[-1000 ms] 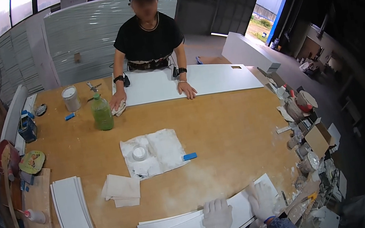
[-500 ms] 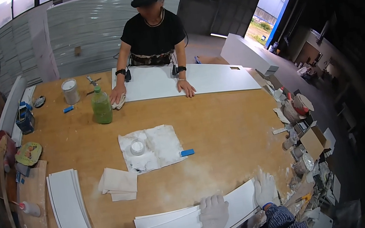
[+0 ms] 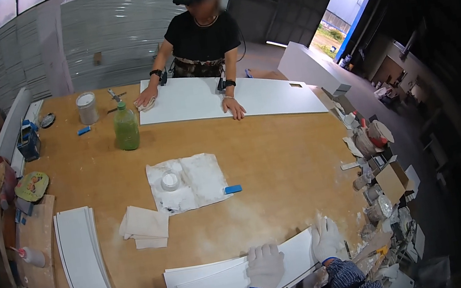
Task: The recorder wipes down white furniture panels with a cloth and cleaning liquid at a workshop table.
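Note:
Both my hands wear white gloves. My left hand [image 3: 265,266] lies flat, fingers spread, on a stack of white panels [image 3: 216,282] at the near table edge. My right hand [image 3: 326,238] presses flat on the right end of the same stack. Neither hand grips anything. Across the table a person in black [image 3: 201,34] leans on a long white board [image 3: 217,101], one hand on a rag at its left end, the other flat on the board.
On the wooden table [image 3: 281,160]: a green spray bottle [image 3: 126,127], a white cup [image 3: 86,107], a stained cloth with a small jar [image 3: 185,181], folded rags [image 3: 144,225], a blue piece [image 3: 232,189]. Curved white strips [image 3: 84,269] lie left. Jars and clutter [image 3: 378,181] crowd the right edge.
My view has shifted, so the table sits higher in the picture. My right hand slid outward along the panel stack to its right end; my left hand stayed flat on it.

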### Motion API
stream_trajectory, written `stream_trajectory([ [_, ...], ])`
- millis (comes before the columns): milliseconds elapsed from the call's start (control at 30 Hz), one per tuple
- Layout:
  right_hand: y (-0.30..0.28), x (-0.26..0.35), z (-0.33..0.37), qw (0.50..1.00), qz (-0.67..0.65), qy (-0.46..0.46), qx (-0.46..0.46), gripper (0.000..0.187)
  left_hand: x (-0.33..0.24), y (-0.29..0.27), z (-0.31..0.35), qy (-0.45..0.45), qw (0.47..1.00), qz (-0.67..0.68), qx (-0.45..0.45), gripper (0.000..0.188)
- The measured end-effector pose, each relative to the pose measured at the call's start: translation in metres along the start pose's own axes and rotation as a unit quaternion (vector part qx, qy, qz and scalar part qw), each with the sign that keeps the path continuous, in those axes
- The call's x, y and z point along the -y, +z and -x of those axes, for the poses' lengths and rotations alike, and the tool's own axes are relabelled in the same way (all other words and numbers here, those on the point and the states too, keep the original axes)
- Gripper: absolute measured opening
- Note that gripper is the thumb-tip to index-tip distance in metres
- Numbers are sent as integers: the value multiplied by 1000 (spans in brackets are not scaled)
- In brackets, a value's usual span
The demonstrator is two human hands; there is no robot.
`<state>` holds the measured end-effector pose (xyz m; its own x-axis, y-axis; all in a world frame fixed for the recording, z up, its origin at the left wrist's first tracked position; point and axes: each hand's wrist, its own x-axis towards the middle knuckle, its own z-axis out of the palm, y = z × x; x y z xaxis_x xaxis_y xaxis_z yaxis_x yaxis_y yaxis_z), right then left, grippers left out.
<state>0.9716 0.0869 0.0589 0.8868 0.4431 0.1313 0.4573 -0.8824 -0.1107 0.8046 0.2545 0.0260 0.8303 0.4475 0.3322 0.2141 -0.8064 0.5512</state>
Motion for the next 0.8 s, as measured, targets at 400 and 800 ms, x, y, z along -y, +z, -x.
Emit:
stream_trajectory([
  [400, 23, -33, -3, 998, -24, -30, -54, 65, -1, -3, -1, 9, 999, 5, -41, 24],
  [800, 15, -28, -2, 1000, -25, -1, -18, 66, -6, -14, -4, 1, 1000, 12, -5, 23],
])
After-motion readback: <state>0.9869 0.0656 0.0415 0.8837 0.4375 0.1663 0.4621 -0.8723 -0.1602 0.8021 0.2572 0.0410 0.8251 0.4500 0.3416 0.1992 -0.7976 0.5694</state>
